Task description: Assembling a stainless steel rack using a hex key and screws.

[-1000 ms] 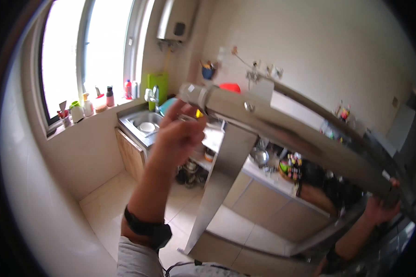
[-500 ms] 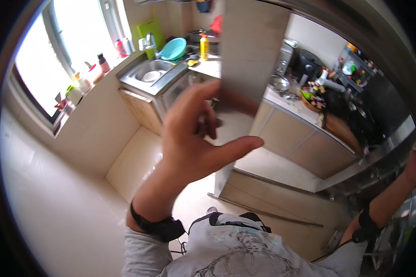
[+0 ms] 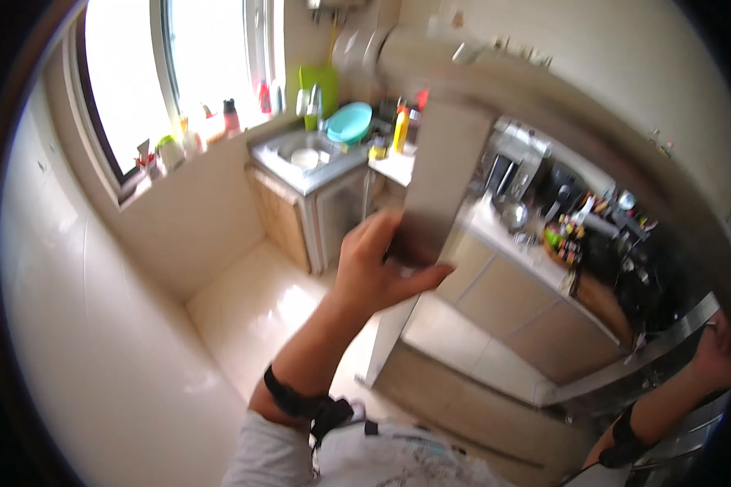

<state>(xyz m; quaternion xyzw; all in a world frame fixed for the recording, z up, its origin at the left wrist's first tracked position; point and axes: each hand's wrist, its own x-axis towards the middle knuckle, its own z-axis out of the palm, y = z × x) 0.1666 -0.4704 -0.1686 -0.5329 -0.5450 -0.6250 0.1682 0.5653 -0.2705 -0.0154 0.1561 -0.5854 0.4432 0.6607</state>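
My left hand point(image 3: 378, 264) reaches forward to the upright beige panel point(image 3: 447, 162), which looks like the wide side of a door frame. Its fingers curl at the panel's left edge, and the thumb stretches out to the right across the lower part. A dark reflection of the hand shows on the panel's glossy face. At the far right rim my right hand point(image 3: 716, 353) is raised beside a metal edge point(image 3: 694, 316). Its fingers are dim and partly cut off, so what they touch is not clear. Black bands circle both forearms.
A sink point(image 3: 309, 158) with a turquoise basin point(image 3: 350, 122) and a yellow bottle point(image 3: 400, 128) stands ahead. Bottles line the window sill point(image 3: 150, 180). Beyond the panel runs a cluttered counter point(image 3: 536, 256). A blurred beam point(image 3: 544, 97) crosses overhead; a track point(image 3: 479, 373) runs along the floor.
My left hand has moved forward from spread fingers near me to the panel's edge. The view has tilted up, so the sink and window sit lower and more to the right.
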